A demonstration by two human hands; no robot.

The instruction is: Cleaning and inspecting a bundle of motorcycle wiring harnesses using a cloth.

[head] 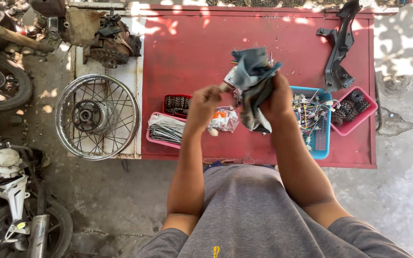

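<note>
My right hand (278,98) grips a crumpled grey-blue rag (253,76) held up over the red table (192,52). My left hand (205,102) is closed on a small part at the rag's left edge; the part is mostly hidden by the fingers and cloth. Both hands are raised above the table, close together. Under them lies a clear plastic bag (224,119) with orange and white bits.
A blue basket (320,138) of wires sits right of my hands, a pink basket (359,117) of sprockets beyond it. A pink tray (164,131) of spokes and a red tray (177,104) of chain lie left. A spoked wheel (96,117), engine parts and a motorcycle stand further left.
</note>
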